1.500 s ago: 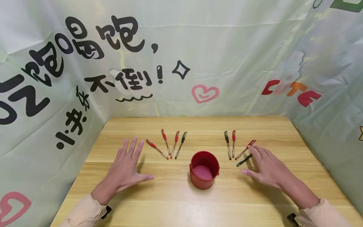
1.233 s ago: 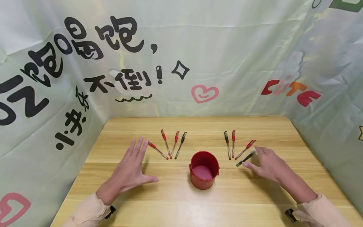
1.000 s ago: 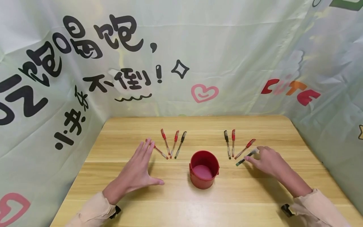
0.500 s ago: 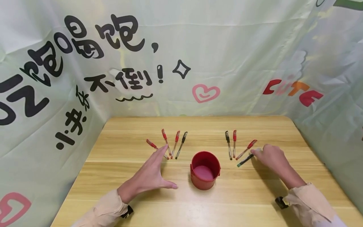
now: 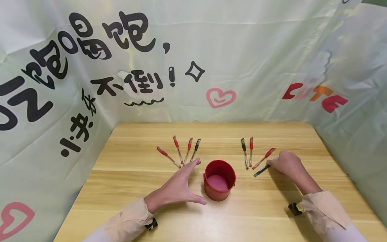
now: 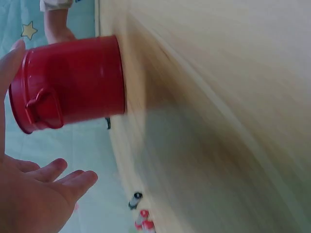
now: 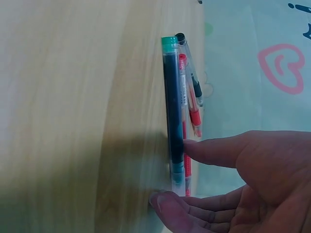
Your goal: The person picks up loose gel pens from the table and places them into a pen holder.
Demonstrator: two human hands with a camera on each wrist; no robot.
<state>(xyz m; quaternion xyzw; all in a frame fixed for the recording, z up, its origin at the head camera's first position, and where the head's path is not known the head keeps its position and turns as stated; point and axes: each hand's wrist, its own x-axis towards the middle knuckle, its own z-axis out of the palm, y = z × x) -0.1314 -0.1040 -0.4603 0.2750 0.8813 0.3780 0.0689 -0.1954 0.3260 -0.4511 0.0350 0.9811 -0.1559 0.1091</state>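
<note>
1. Red all over, the small bucket (image 5: 217, 195) stands upright on the counter (image 5: 242, 218), in the same spot as half a second ago.
2. Most changed is the left hand (image 5: 177, 190): it has come across from the left pens to the bucket's near left side. Its thumb and fingers are spread wide and hold nothing; whether a fingertip touches the rim is unclear.
3. The right hand (image 5: 288, 163), which had its fingers extended at first, is now curled in, thumb against the green-ended pen (image 5: 261, 170) and fingertips round its far end.
4. That pen lies slanted on the counter, right of the bucket, much as before.
5. Beside it, the slanted red pen (image 5: 267, 153) has not moved.
6. Left fingertips now cover the lower end of the left black pen (image 5: 197, 145).
</note>
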